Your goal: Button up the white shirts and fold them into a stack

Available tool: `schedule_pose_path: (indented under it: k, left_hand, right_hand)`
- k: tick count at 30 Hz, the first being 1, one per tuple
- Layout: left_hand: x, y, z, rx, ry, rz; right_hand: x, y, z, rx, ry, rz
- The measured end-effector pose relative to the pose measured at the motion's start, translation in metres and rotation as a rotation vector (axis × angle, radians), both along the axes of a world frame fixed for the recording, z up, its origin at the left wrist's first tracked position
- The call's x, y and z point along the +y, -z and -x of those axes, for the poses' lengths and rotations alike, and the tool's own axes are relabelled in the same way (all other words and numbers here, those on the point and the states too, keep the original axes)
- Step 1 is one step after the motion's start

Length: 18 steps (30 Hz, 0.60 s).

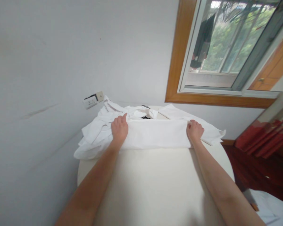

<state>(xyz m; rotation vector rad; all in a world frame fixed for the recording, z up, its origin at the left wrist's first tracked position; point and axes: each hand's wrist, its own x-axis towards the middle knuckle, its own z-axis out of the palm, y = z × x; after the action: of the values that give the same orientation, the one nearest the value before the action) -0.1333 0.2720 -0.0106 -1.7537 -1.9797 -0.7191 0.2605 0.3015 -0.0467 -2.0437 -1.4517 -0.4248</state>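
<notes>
A white cloth (158,133), folded into a long flat band, lies across the far half of the round white table (155,182). My left hand (119,128) is closed on its far edge near the left end. At the right end, the fingers of my right hand (194,130) pinch the far corner of the band. Loose, rumpled white fabric (94,138) spreads left of my left hand. More white fabric (208,127) lies flat to the right, under and beyond my right hand; whether these pieces join the band I cannot tell. A small black patterned patch (145,117) shows behind the band.
A white wall (61,56) stands close behind and left of the table, with a power socket (91,102) on it. The wood-framed window (172,78) is at upper right. A red and cream curtain (261,138) hangs at right, and white fabric (271,204) sits low at right.
</notes>
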Motion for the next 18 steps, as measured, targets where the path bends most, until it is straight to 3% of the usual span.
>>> schedule_pose_path:
  k: [3,5,7,9,14,18]
  left_hand:
    - [-0.01,-0.006,-0.02,0.029,0.133,-0.082]
    - [-0.016,-0.005,-0.037,0.056,0.301,-0.046]
    - [-0.019,0.004,-0.054,0.086,0.475,0.053]
    - [-0.019,0.019,-0.067,0.108,0.561,0.142]
    - [-0.017,0.053,-0.078,0.141,0.53,0.232]
    - [-0.014,0.061,-0.078,0.1,0.451,0.262]
  right_hand:
    - [0.001,-0.002,0.004,0.008,-0.012,-0.018]
    - [0.001,-0.003,0.007,0.008,-0.028,-0.032]
    - [0.001,-0.005,0.007,0.007,-0.041,-0.046]
    - [0.001,-0.007,0.006,0.009,-0.049,-0.064]
    - [-0.01,-0.019,0.016,-0.046,-0.108,-0.12]
    - [-0.026,-0.023,0.059,-0.209,-0.391,-0.017]
